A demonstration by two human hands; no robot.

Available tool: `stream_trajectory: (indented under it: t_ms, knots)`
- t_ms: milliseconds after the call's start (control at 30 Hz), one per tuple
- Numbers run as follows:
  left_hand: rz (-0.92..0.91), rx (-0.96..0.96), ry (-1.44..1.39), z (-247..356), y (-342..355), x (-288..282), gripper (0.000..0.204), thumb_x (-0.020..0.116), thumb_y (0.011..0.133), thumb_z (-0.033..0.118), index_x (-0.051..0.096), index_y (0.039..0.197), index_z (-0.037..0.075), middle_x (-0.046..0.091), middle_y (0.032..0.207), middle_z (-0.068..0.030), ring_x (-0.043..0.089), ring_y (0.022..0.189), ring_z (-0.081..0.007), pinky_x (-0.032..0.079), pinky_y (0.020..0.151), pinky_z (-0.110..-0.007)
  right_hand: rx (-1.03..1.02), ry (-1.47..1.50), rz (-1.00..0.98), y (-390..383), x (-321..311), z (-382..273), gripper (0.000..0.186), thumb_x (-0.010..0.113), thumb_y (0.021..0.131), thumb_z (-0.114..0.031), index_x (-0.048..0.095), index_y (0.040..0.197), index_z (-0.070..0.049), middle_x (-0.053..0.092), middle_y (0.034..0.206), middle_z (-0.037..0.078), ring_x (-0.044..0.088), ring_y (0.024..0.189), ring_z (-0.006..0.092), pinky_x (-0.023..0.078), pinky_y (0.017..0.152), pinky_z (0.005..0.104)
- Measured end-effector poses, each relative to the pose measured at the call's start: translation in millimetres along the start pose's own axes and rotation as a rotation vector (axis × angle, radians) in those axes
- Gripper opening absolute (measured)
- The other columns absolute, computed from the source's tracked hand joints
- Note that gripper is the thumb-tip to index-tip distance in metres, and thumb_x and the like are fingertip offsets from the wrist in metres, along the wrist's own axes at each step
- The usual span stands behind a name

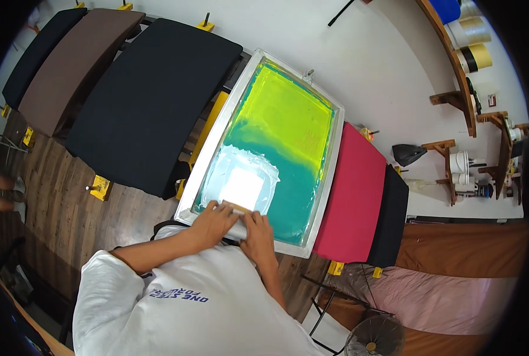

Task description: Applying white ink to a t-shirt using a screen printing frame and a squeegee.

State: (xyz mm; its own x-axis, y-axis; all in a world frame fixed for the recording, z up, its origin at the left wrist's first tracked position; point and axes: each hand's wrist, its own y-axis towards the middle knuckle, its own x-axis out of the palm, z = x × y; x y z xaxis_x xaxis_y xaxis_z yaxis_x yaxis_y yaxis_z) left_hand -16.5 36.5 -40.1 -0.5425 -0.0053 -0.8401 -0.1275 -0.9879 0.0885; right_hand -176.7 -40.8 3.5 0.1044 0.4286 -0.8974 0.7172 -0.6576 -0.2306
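A screen-printing frame (326,204) with a pale rim lies before me, tilted in the view. Its mesh is teal, with yellow-green across the far part. White ink (264,163) is smeared around a bright white rectangle at the near left. Both my hands grip a squeegee (237,207) at the near end of that white patch. My left hand (214,222) is closed over its left side, and my right hand (257,234) over its right side. Much of the squeegee is hidden by my fingers, and only a tan strip and a greyish part show between them.
Left of the frame are black (157,101) and brown (80,65) fabric-covered boards; red (350,196) and black ones stand at the right. Yellow brackets (101,187) stick out at board ends. Shelves with tubs line the right wall; a fan (374,339) stands at lower right. Someone's legs show far left.
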Motion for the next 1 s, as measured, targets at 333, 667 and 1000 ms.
stream_trajectory:
  t_ms: [333, 667, 1000]
  knots:
    - [0.039, -0.099, -0.068, -29, 99, -23, 0.036, 0.058, 0.069, -0.01, 0.067, 0.1, 0.005, 0.07, 0.092, -0.0139, 0.065, 0.092, -0.0316, 0.041, 0.087, -0.046, -0.082, -0.05, 0.171, 88, -47, 44, 0.045, 0.066, 0.068, 0.002, 0.064, 0.112, -0.008, 0.063, 0.105, 0.014, 0.059, 0.097, 0.0374, 0.05, 0.083, 0.0463]
    - [-0.077, 0.018, 0.042, 6, 2, -9, 0.044, 0.066, 0.077, 0.005, 0.059, 0.12, 0.001, 0.06, 0.116, -0.0206, 0.056, 0.12, -0.0317, 0.039, 0.095, -0.041, -0.038, 0.081, 0.1, -7, 6, 7, 0.061, 0.065, 0.062, 0.008, 0.058, 0.121, -0.006, 0.057, 0.122, 0.014, 0.053, 0.11, 0.0353, 0.047, 0.09, 0.0458]
    - [0.064, -0.088, -0.068, -38, 94, -27, 0.036, 0.058, 0.073, -0.006, 0.066, 0.106, 0.006, 0.069, 0.1, -0.012, 0.063, 0.099, -0.0315, 0.039, 0.089, -0.046, -0.028, -0.003, 0.163, 78, -40, 32, 0.048, 0.063, 0.067, 0.004, 0.064, 0.114, -0.007, 0.063, 0.108, 0.015, 0.058, 0.102, 0.0371, 0.05, 0.087, 0.0456]
